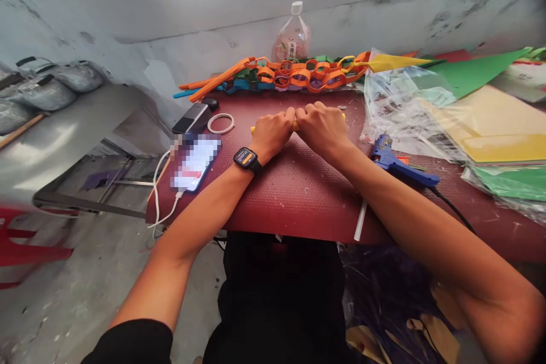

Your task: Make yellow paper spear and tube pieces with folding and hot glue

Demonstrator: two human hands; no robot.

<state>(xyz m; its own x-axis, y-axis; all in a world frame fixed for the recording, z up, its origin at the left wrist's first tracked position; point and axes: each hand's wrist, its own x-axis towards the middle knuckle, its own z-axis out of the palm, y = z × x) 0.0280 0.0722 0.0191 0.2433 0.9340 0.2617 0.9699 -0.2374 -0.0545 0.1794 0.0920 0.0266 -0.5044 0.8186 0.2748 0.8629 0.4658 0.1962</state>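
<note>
My left hand (273, 132) and my right hand (322, 125) are side by side over the middle of the table, knuckles up and thumbs nearly meeting. Both are closed around a thin yellow paper roll (295, 125). Only its short middle stretch and the tips at either side show; my fingers cover the rest. Beyond my hands lies a paper chain (315, 75) made of orange, blue, green and purple loops. A blue glue gun (398, 165) rests to the right of my right forearm, and a clear glue stick (360, 220) pokes out beneath that forearm.
A phone (198, 162) on a white cable, a tape ring (220, 123) and a dark box (196, 118) sit at the left. Coloured paper sheets (503, 119) and plastic wrapping (401, 102) cover the right. A plastic bottle (294, 34) stands behind the chain.
</note>
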